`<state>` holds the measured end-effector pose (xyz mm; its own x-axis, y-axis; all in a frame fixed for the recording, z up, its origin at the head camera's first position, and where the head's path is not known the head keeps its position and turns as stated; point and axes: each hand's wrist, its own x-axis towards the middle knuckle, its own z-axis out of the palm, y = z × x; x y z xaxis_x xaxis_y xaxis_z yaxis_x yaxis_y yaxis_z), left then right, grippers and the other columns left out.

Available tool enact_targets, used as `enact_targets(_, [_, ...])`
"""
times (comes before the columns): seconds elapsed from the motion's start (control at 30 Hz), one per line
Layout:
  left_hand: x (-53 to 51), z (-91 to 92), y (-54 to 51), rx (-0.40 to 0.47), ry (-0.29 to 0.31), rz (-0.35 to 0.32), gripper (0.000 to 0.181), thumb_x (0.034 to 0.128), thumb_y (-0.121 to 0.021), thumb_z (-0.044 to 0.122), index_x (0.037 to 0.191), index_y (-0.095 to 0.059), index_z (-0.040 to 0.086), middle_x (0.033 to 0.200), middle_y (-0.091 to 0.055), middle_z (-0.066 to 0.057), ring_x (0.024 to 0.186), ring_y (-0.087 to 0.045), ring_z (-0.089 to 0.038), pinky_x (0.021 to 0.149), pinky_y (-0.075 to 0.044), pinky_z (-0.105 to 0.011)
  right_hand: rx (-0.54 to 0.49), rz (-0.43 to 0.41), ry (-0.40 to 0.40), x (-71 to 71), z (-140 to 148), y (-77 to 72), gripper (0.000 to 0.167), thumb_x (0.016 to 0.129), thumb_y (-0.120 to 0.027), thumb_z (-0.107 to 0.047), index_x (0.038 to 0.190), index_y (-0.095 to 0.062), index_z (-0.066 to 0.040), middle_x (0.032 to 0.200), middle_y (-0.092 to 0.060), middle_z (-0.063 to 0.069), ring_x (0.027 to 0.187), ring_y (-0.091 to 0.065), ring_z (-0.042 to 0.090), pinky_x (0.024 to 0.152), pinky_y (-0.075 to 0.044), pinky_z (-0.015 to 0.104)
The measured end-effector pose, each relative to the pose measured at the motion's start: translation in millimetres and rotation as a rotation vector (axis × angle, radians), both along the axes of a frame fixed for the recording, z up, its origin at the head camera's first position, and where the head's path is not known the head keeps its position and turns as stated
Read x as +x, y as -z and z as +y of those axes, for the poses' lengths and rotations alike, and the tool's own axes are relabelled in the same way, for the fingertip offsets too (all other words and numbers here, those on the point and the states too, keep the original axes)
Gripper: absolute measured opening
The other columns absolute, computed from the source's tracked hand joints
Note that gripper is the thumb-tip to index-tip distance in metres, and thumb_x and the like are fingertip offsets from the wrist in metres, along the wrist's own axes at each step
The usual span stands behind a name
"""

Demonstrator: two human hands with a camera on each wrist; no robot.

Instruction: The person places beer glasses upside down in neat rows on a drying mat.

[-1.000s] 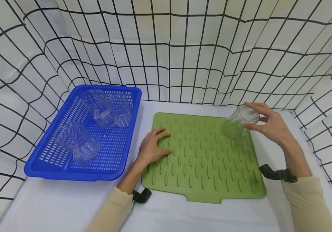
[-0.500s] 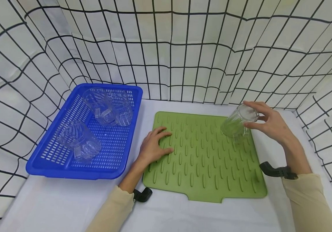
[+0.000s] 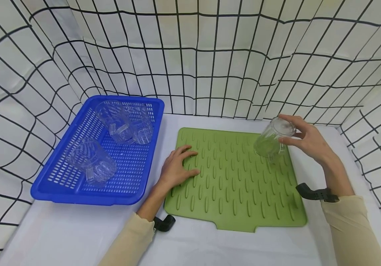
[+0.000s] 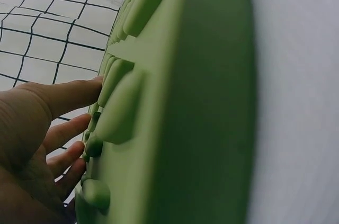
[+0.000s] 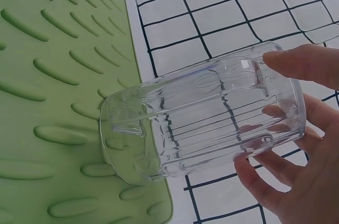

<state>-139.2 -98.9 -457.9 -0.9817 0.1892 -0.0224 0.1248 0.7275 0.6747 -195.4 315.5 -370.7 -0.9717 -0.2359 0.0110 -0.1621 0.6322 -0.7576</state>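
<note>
Glass [image 3: 269, 142] sits mouth-down at the far right corner of the mat [image 3: 230, 184]; right hand [image 3: 310, 141] pinches its base end. Left hand [image 3: 174, 169], loosely spread, touches the mat's left side. Glass likely rigid, slick, breakable; grip near base.

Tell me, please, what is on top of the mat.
Near the far right corner of the mat, the right hand holds a glass upside down; the left hand touches the left side. What it covers is hidden.
</note>
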Motion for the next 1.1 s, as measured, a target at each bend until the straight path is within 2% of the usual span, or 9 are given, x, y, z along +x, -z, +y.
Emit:
enact_targets(0.1, [-0.1, 0.1, -0.4, 0.001, 0.0, -0.001, 0.062, 0.0843, -0.088, 0.03, 0.141, -0.066, 0.02, 0.164, -0.044, -0.003, 0.151, -0.04, -0.034, 0.119, -0.038, -0.058, -0.001, 0.001, -0.003, -1.3, 0.1, -0.5, 0.076, 0.095, -0.075, -0.016, 0.161, -0.04, -0.027, 0.167, -0.035, 0.011, 0.143, -0.04, 0.033, 0.118, -0.034, 0.068])
enact_targets(0.43, [0.0, 0.7, -3.7, 0.008, 0.002, -0.012, 0.061, 0.085, -0.087, 0.03, 0.142, -0.065, 0.02, 0.165, -0.043, -0.003, 0.152, -0.038, -0.035, 0.12, -0.037, -0.058, -0.024, -0.046, -0.001, -5.1, 3.7, -2.2, 0.076, 0.095, -0.076, -0.017, 0.161, -0.04, -0.029, 0.167, -0.035, 0.01, 0.145, -0.042, 0.039, 0.113, -0.036, 0.069])
enact_targets(0.7, [0.8, 0.6, -4.1, 0.012, 0.001, -0.014, 0.061, 0.085, -0.087, 0.029, 0.141, -0.065, 0.02, 0.165, -0.043, -0.003, 0.152, -0.039, -0.034, 0.12, -0.038, -0.059, -0.024, -0.056, -0.01, -6.3, 4.0, 0.2, 0.074, 0.096, -0.074, -0.017, 0.16, -0.041, -0.031, 0.166, -0.036, 0.005, 0.14, -0.047, 0.033, 0.108, -0.041, 0.055])
enact_targets(0.97, [1.4, 0.6, -2.9, 0.011, -0.001, -0.017, 0.061, 0.0851, -0.087, 0.029, 0.141, -0.065, 0.019, 0.165, -0.043, -0.003, 0.152, -0.038, -0.034, 0.121, -0.036, -0.059, -0.053, -0.06, -0.02, -4.8, 4.5, 1.5, 0.074, 0.095, -0.075, -0.015, 0.16, -0.041, -0.029, 0.166, -0.036, 0.006, 0.145, -0.044, 0.038, 0.113, -0.039, 0.061])
enact_targets(1.1, [1.8, 0.6, -2.8, 0.006, -0.002, -0.018, 0.061, 0.085, -0.087, 0.029, 0.141, -0.065, 0.02, 0.165, -0.043, -0.003, 0.152, -0.038, -0.034, 0.121, -0.037, -0.058, -0.063, -0.055, -0.012, -3.3, 4.0, 2.8, 0.075, 0.095, -0.075, -0.015, 0.16, -0.041, -0.03, 0.167, -0.036, 0.006, 0.145, -0.046, 0.029, 0.113, -0.04, 0.057])
